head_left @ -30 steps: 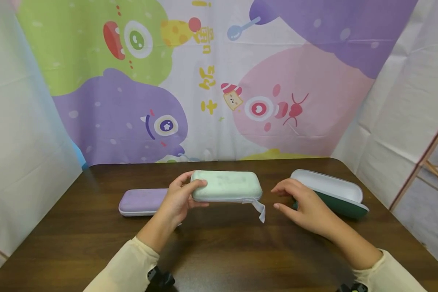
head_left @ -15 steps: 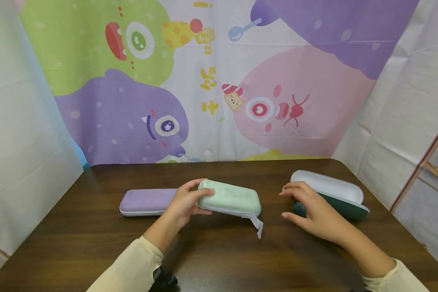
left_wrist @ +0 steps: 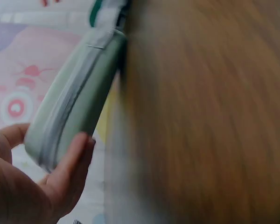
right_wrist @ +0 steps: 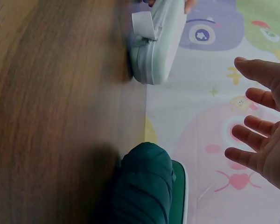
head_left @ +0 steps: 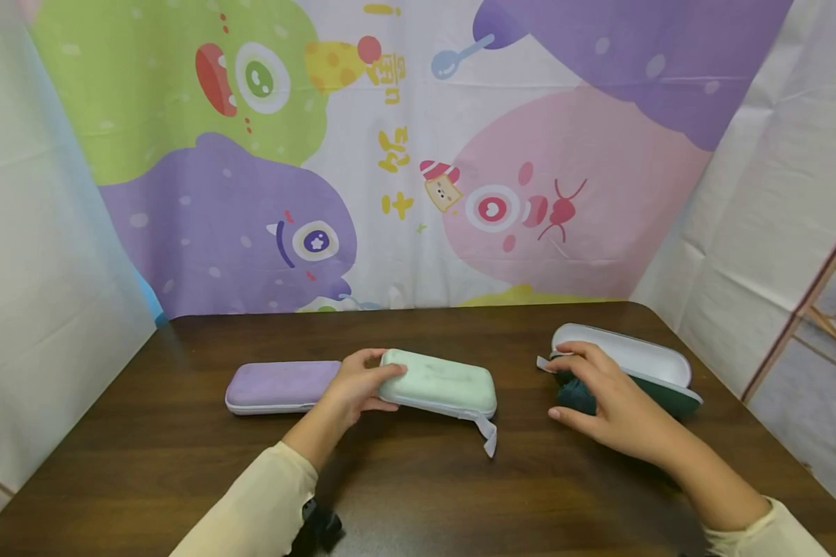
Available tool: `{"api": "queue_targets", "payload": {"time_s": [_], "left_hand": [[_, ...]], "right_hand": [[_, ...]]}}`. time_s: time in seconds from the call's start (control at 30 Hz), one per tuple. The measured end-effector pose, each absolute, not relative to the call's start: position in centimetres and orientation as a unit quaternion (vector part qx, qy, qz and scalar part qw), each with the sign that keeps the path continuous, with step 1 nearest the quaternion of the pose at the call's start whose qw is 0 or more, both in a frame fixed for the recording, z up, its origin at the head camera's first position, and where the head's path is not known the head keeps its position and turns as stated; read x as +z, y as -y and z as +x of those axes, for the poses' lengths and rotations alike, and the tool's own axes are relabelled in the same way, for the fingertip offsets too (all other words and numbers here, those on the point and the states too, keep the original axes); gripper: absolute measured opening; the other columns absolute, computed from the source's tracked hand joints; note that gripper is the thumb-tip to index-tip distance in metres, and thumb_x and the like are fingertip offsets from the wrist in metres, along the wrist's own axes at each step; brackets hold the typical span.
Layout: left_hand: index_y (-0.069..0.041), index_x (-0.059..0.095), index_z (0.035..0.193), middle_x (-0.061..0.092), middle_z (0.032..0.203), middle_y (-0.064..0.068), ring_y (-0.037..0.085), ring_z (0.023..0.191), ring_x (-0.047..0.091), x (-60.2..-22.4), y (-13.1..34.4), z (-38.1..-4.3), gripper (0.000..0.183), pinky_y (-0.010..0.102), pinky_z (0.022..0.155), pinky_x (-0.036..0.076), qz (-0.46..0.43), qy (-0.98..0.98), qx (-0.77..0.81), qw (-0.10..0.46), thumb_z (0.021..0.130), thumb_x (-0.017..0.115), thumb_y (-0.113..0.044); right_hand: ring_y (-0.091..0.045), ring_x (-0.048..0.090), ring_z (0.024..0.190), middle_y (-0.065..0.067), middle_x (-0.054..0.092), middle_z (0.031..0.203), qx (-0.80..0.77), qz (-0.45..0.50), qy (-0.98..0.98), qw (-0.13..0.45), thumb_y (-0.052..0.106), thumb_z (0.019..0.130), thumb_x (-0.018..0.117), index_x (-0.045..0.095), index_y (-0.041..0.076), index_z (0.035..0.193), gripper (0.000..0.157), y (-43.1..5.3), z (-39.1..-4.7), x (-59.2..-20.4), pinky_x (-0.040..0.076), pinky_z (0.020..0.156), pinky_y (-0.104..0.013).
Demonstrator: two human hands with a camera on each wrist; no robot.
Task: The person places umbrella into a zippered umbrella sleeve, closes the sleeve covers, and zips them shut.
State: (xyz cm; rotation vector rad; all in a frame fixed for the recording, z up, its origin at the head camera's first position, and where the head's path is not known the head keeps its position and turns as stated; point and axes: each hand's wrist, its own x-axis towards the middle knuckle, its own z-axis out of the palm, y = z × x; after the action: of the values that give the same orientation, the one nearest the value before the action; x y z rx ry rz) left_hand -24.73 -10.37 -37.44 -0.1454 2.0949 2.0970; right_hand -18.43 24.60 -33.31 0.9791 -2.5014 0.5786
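My left hand [head_left: 358,387] grips the left end of a mint green zip case [head_left: 442,383], thumb on top and fingers below. The case is closed, its right end dips lower, and a pale tab [head_left: 486,435] hangs from it. I cannot tell whether it touches the table. My right hand [head_left: 616,398] holds nothing, its fingers spread apart in the right wrist view. Beside it lies a dark green case [head_left: 669,398] with its pale-lined lid [head_left: 627,356] raised. A dark teal bundle of folded fabric [right_wrist: 147,186], like a compact umbrella, sits at that case, partly hidden by my hand in the head view.
A closed purple zip case [head_left: 279,384] lies on the brown table [head_left: 418,495], left of my left hand. A cartoon-printed cloth [head_left: 404,255] hangs behind the table. White cloth walls [head_left: 773,232] stand at both sides.
My left hand has lowered the mint green case toward the table, and its right end now tilts down. My right hand has shifted right, uncovering more of the dark teal bundle.
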Motion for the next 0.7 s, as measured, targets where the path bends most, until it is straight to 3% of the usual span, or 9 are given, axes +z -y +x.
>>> {"api": "queue_targets", "payload": {"time_s": [0.13,0.27,0.4,0.6,0.7], "left_hand": [[0.006,0.049,0.133,0.048,0.130,0.028,0.033,0.085,0.066,-37.7,10.2,-24.7,0.052,0.042,0.059,0.058,-0.042,-0.771,0.634,0.034,0.088,0.070,-0.011],[0.007,0.049,0.133,0.047,0.135,0.027,0.034,0.087,0.065,-37.7,9.9,-24.5,0.051,0.039,0.056,0.058,-0.036,-0.804,0.593,0.023,0.090,0.069,-0.011],[0.005,0.052,0.132,0.056,0.124,0.025,0.031,0.075,0.066,-37.6,9.5,-24.4,0.050,0.037,0.054,0.057,-0.020,-0.854,0.520,0.003,0.089,0.069,-0.016],[-0.001,0.063,0.120,0.068,0.106,0.016,0.032,0.093,0.065,-37.1,9.2,-24.1,0.042,0.043,0.079,0.052,0.035,-0.944,0.318,-0.076,0.085,0.072,-0.024],[-0.005,0.067,0.114,0.066,0.108,0.016,0.035,0.092,0.064,-36.8,9.0,-23.6,0.037,0.046,0.075,0.052,0.057,-0.961,0.249,-0.105,0.083,0.073,-0.024]], "right_hand": [[-0.035,0.043,0.124,-0.013,0.045,0.135,0.198,0.346,0.896,0.197,0.018,0.076,0.085,0.057,0.013,0.122,0.054,-24.8,-18.4,-33.1,0.041,0.093,-0.057],[-0.035,0.044,0.124,-0.013,0.045,0.135,0.186,0.345,0.898,0.199,0.020,0.076,0.085,0.057,0.013,0.123,0.056,-25.1,-18.3,-33.0,0.041,0.092,-0.057],[-0.036,0.046,0.123,-0.014,0.047,0.135,0.171,0.345,0.900,0.205,0.021,0.075,0.085,0.058,0.009,0.123,0.056,-25.6,-18.2,-32.8,0.041,0.093,-0.057],[-0.037,0.051,0.117,-0.015,0.051,0.130,0.149,0.348,0.898,0.224,0.020,0.072,0.087,0.059,0.007,0.120,0.057,-26.4,-18.0,-32.7,0.043,0.092,-0.056],[-0.038,0.053,0.114,-0.017,0.053,0.127,0.139,0.349,0.897,0.233,0.020,0.071,0.087,0.059,0.005,0.119,0.058,-26.9,-17.8,-32.7,0.044,0.090,-0.056]]}}
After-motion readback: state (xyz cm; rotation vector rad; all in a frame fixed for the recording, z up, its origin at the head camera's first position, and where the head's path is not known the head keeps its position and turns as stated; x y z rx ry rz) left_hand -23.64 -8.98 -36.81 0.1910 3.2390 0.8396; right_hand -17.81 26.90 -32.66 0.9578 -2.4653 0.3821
